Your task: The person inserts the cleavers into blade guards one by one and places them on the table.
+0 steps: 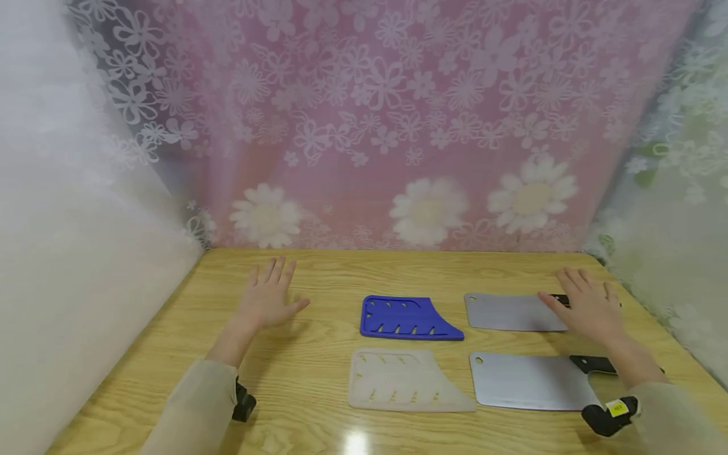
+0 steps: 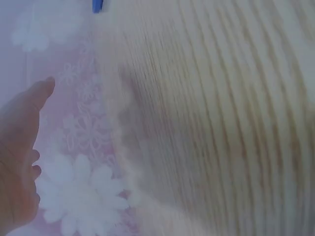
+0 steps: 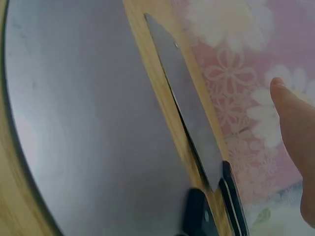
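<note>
My left hand [image 1: 268, 302] hovers over the left of the table with fingers spread, holding nothing; its thumb points toward a blue slotted blade guard [image 1: 398, 318]. My right hand [image 1: 591, 309] is held above the two cleavers, fingers straight. In the head view it covers part of the far cleaver [image 1: 503, 311] and its black handle. Nearer lies the second cleaver [image 1: 529, 381], its black handle [image 1: 591, 364] partly behind the wrist. Left of the near cleaver is a whitish translucent blade guard [image 1: 404, 382]. Both cleavers [image 3: 189, 98] show in the right wrist view, apart from the hand.
The wood-grain table [image 1: 318, 423] carries these pieces on its middle and right. Behind it hangs a pink flowered curtain [image 1: 352, 158]. Pale sheets stand along the left [image 1: 102, 253] and right sides. Each wrist wears a black camera [image 1: 243, 402].
</note>
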`<state>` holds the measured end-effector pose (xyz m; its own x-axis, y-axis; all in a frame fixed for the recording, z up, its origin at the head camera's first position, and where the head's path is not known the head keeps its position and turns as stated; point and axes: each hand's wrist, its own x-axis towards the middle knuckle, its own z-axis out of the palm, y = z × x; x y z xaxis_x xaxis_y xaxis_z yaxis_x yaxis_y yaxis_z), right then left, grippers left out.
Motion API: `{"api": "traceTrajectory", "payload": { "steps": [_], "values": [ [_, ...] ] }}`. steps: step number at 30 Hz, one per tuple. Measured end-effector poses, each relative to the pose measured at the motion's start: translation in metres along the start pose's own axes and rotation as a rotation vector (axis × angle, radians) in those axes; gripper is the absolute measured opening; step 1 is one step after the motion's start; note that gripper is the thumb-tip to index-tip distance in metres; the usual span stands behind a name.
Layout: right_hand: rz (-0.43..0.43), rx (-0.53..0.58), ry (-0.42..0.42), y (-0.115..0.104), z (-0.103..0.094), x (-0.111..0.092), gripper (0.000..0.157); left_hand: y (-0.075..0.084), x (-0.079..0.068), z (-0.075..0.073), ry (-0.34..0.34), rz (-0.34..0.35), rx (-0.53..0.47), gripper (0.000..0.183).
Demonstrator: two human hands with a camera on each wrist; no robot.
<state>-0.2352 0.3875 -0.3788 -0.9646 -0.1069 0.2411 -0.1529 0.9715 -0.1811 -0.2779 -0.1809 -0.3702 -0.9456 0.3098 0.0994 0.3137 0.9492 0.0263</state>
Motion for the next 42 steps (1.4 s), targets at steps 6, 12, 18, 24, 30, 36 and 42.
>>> {"api": "traceTrajectory", "payload": {
  "steps": [6, 12, 18, 24, 30, 36, 42],
  "values": [
    [-0.050, 0.039, 0.096, 0.025, -0.010, -0.009, 0.066, 0.023, 0.000, -0.004, 0.037, 0.088, 0.041, 0.084],
    [-0.026, 0.222, 0.019, 0.052, -0.018, -0.026, 0.063, 0.054, 0.000, -0.008, 0.052, 0.193, 0.033, 0.076],
    [0.072, 0.338, -0.106, 0.070, -0.021, -0.048, 0.063, 0.086, -0.005, -0.002, 0.051, 0.320, -0.021, 0.069],
    [0.131, 0.301, -0.274, 0.091, -0.017, -0.064, 0.066, 0.114, -0.015, 0.009, -0.043, 0.427, -0.022, 0.069],
    [0.085, 0.350, -0.328, 0.102, -0.011, -0.072, 0.057, 0.133, -0.024, 0.018, -0.172, 0.487, -0.030, 0.076],
    [0.037, 0.381, -0.376, 0.101, -0.010, -0.075, 0.052, 0.145, -0.034, 0.020, -0.224, 0.568, -0.019, 0.081],
    [0.026, 0.336, -0.386, 0.096, -0.011, -0.074, 0.053, 0.154, -0.044, 0.022, -0.245, 0.582, 0.014, 0.094]
  ]
}}
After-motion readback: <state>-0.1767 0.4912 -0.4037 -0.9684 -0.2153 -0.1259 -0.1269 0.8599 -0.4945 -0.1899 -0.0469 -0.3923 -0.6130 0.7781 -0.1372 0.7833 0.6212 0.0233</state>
